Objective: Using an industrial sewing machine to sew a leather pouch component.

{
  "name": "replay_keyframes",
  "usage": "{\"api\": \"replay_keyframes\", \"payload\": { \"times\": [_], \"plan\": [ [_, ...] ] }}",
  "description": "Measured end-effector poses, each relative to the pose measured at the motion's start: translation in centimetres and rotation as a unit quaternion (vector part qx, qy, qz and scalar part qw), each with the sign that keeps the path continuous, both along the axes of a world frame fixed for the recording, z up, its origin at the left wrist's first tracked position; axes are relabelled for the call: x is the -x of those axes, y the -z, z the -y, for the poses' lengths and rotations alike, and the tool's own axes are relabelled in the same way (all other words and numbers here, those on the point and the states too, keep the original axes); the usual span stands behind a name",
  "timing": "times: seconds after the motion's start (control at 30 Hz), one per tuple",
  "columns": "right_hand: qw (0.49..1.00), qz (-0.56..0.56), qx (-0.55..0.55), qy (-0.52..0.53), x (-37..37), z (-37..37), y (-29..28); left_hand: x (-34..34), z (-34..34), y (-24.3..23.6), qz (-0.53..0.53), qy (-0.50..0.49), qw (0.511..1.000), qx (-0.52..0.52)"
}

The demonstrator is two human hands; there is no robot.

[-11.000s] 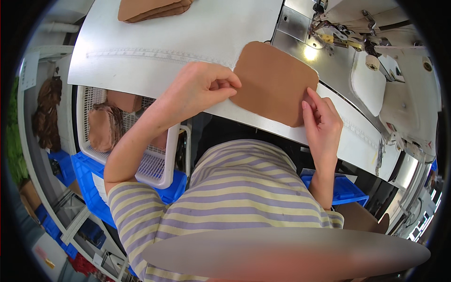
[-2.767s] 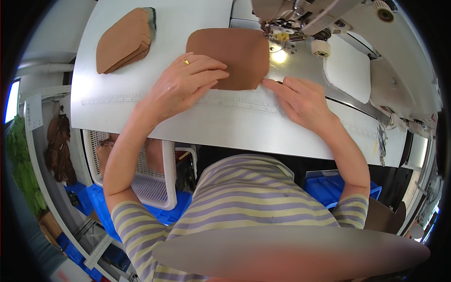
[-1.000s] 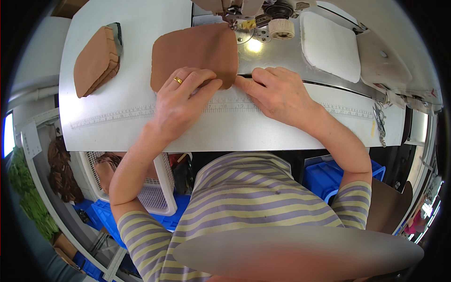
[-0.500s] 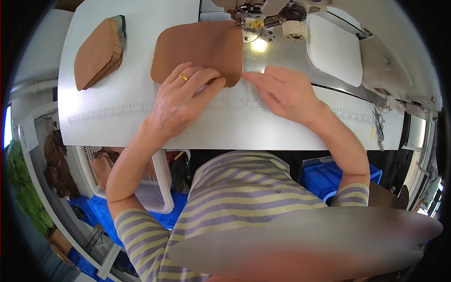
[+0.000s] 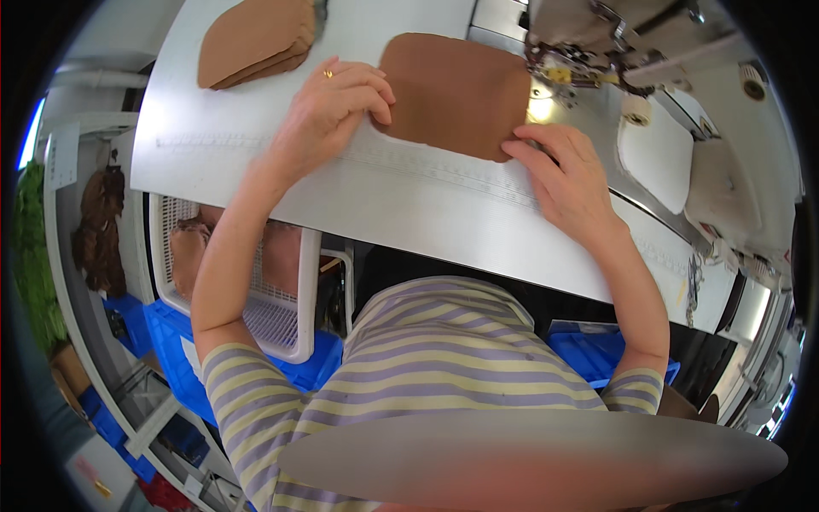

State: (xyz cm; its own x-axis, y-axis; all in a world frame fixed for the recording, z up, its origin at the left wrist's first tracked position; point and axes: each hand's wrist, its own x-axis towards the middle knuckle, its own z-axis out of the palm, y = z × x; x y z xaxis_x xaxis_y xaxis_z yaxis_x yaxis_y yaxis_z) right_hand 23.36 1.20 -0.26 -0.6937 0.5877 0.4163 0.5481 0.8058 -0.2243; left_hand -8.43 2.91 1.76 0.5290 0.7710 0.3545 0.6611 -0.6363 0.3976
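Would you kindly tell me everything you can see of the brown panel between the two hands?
The brown panel is a broad, thin, roughly rectangular sheet with rounded corners, plain and matte, perhaps leather or cloth. It lies nearly flat over the white worktable, slightly askew in view, its upper right corner close to the sewing machine. The left hand touches its left edge; the right hand has thumb and forefinger at its lower right corner. Any stitching is too small to tell.

Brn panel [image 5: 456,96] matt, smooth; tbl [image 5: 409,205] semi-gloss; bskt [image 5: 305,294] plastic; mach. bed [image 5: 590,119] shiny metal.
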Motion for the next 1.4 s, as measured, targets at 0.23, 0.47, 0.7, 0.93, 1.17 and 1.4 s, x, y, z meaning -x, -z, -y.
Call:
{"api": "replay_keyframes", "payload": {
  "times": [0.23, 0.47, 0.7, 0.93, 1.17, 1.4],
  "plan": [
    [0.998, -0.059, 0.036, -0.012, 0.4, -0.4, -0.6, 1.2, -1.3, 0.0, 0.024, 0.010, 0.999, -0.028],
    [0.998, -0.050, 0.033, 0.028, 3.1, -3.6, -1.5, -1.6, -0.4, 0.2, -0.004, 0.037, 0.998, 0.053],
    [0.992, -0.039, 0.119, -0.027, 0.9, 2.6, -1.4, 0.4, 2.0, 0.7, -0.032, 0.061, 0.997, 0.015],
    [0.997, -0.059, 0.019, 0.039, -0.9, -0.1, -0.7, -2.8, 3.7, -1.1, -0.071, 0.082, 0.994, 0.006],
    [0.995, -0.091, 0.048, 0.017, -1.4, 1.2, -0.2, -6.6, 3.3, -1.9, -0.249, 0.123, 0.955, -0.101],
    [0.999, -0.034, 0.005, 0.038, -0.9, 1.2, -0.1, -7.7, 1.4, 1.1, -0.102, 0.099, 0.987, -0.077]
  ]
}}
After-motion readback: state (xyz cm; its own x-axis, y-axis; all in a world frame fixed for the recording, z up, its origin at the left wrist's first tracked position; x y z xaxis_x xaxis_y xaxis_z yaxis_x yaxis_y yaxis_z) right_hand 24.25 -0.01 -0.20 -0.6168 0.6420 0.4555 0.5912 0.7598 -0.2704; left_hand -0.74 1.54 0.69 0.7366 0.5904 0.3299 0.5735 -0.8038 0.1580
